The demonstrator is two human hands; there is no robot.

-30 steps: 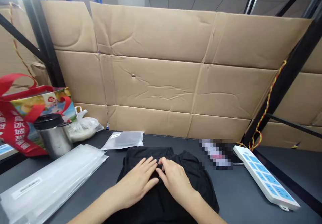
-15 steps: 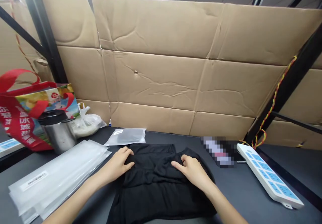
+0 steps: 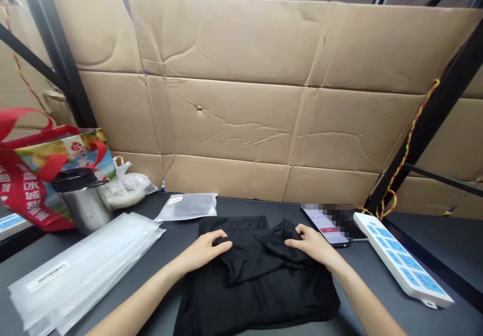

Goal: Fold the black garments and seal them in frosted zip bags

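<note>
A black garment (image 3: 264,296) lies partly folded on the dark table in front of me; its exact kind does not show. Thumb and fingers of my left hand (image 3: 211,248) pinch the upper layer near its left side. At the right, my right hand (image 3: 311,243) grips a bunched part of the same layer. Between the two hands the cloth is wrinkled and slightly raised. Beyond the garment, towards the back, lies a small frosted plastic bag (image 3: 190,206) with a label.
Several frosted plastic bags (image 3: 94,260) are stacked at left. Behind them stand a steel flask (image 3: 85,202), a red-handled carry bag (image 3: 37,185) and a knotted plastic bag (image 3: 128,190). A phone (image 3: 328,228) and a white power strip (image 3: 403,260) lie right. A cardboard wall (image 3: 234,99) closes the back.
Both hands have shifted right with the upper layer of the black garment between them. That layer now lies folded over differently, its left edge further right. The view has turned slightly.
</note>
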